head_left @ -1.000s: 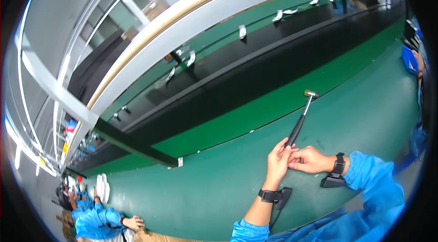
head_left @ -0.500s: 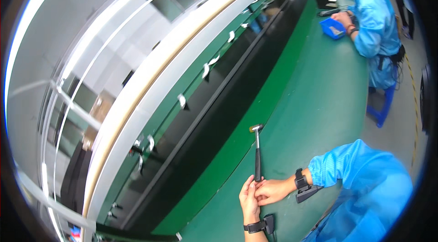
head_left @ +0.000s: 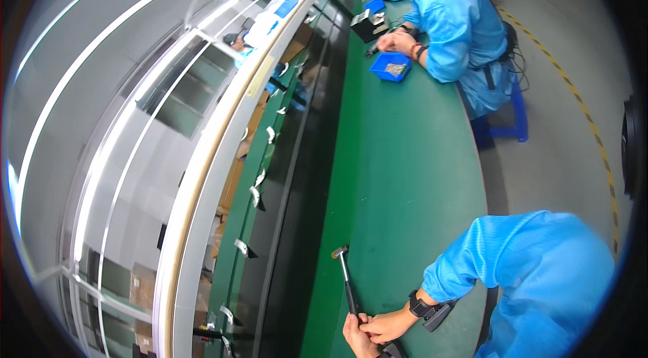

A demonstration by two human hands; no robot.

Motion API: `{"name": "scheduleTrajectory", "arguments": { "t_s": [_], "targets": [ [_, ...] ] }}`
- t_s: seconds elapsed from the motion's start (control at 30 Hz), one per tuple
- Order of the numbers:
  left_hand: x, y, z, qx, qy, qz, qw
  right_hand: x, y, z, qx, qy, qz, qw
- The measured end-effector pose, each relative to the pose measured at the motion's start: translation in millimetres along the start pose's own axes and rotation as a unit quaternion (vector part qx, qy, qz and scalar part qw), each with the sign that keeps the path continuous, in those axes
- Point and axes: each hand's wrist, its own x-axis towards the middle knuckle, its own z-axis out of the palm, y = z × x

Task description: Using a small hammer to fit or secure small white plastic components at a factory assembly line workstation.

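Observation:
My left hand (head_left: 358, 335) and my right hand (head_left: 387, 325) meet low in the picture, over the green table (head_left: 412, 213). Fingers of both are curled closed and pressed against each other. Whatever they may hold is too small or hidden to make out. A small hammer (head_left: 346, 280) with a dark handle, a metal shaft and a yellowish face on its head lies just beyond them. Its handle end comes right up to my fingers; whether they touch it I cannot tell. A black strapped device (head_left: 430, 310) sits on my right wrist; another at my left wrist is partly cut off.
Farther along the table a co-worker (head_left: 449, 17) in blue sits on a blue stool (head_left: 516, 112). By their hands are a blue bin (head_left: 391, 67) of small parts and a black box (head_left: 368, 25). A dark channel (head_left: 283, 223) with white clips beside it runs along the left.
The view has swung toward the co-worker, so my hands and the hammer appear lower and farther left. My hands stay together with fingers closed, and the hammer still lies just beyond them.

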Motion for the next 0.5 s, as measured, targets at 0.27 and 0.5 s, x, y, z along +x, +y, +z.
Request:
{"name": "scheduleTrajectory", "arguments": {
  "t_s": [0.27,0.5],
  "targets": [
    [-24,-7,-23,-0.029,-0.056,0.054,0.997,5,7,6,-0.076,-0.019,-0.152,0.985],
    [-29,-6,-10,0.070,-0.038,0.049,0.996,0,-2,2,-0.116,-0.047,-0.114,0.986]
  ]
}}
